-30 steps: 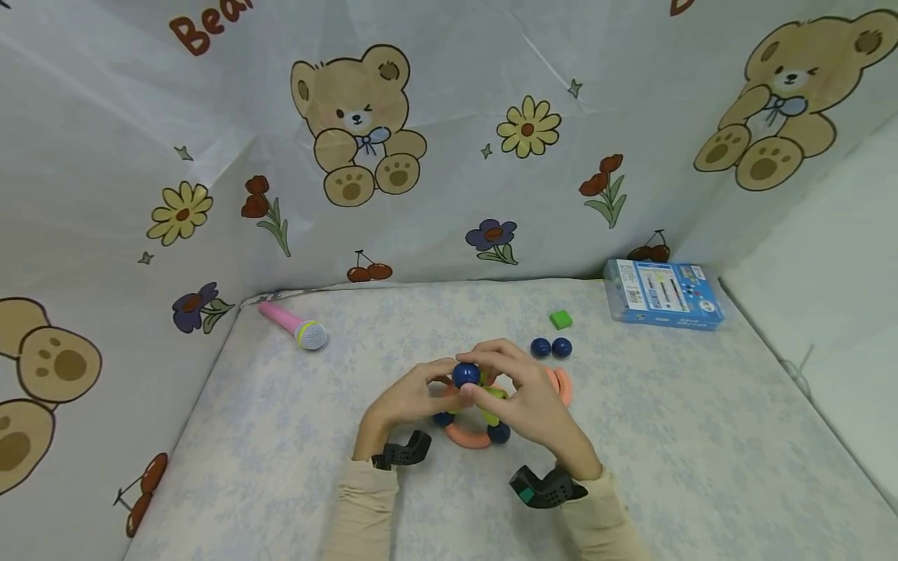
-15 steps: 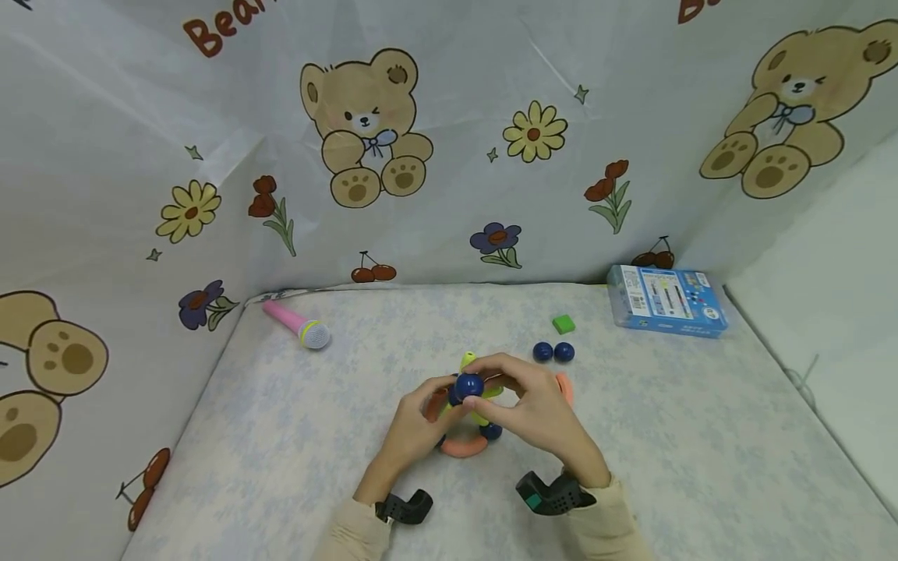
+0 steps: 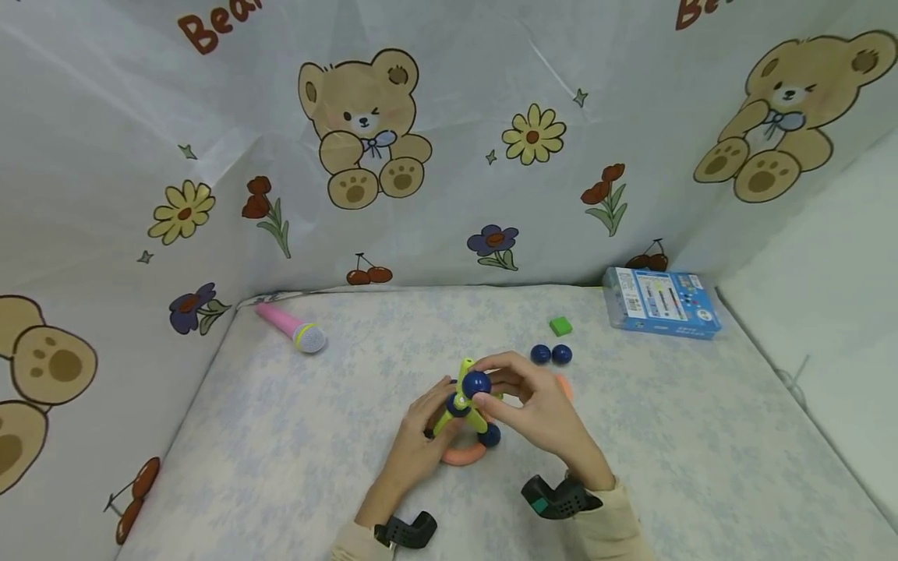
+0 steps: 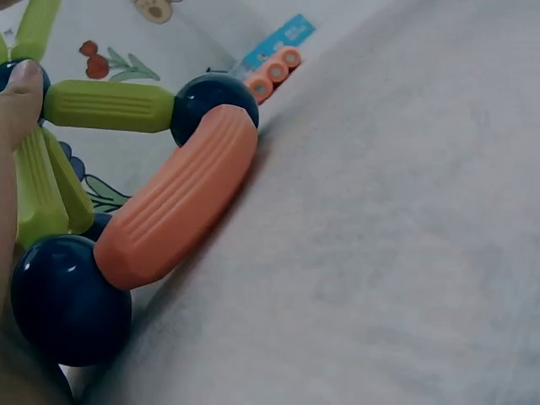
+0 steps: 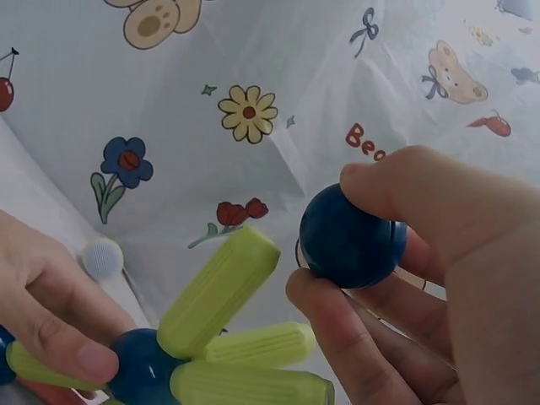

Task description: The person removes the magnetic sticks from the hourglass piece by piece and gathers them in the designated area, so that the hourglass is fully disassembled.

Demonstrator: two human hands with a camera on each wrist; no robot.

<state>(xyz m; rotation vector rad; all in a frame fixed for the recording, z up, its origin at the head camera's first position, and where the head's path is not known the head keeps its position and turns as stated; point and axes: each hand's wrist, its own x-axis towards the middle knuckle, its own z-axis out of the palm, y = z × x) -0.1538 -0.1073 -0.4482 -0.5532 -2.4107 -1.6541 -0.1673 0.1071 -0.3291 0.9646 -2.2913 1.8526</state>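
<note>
My right hand [image 3: 536, 405] pinches a dark blue ball [image 5: 350, 236] between thumb and fingers. The ball is apart from the rods in the right wrist view. With my left hand [image 3: 415, 436] I grip a model of balls and rods at its upper blue ball [image 5: 145, 367], thumb pressed on it. Several yellow-green rods [image 5: 221, 291] spread from that ball, one pointing up with a free end. At the model's base, a curved orange rod [image 4: 181, 198] joins two blue balls, one of them the near ball [image 4: 72, 299]. My left hand hides part of the base.
Two loose blue balls [image 3: 551, 354] lie beyond my right hand, with a green block [image 3: 560, 326] behind them. Orange pieces [image 4: 275, 74] lie to the right, partly hidden. A blue box [image 3: 662, 302] is at back right, a pink toy microphone [image 3: 291, 327] at back left.
My left hand has drawn lower and away from the pinched ball and now holds the model's upper ball. The pinched ball has moved slightly right, and the model's upright rod has come into sight.
</note>
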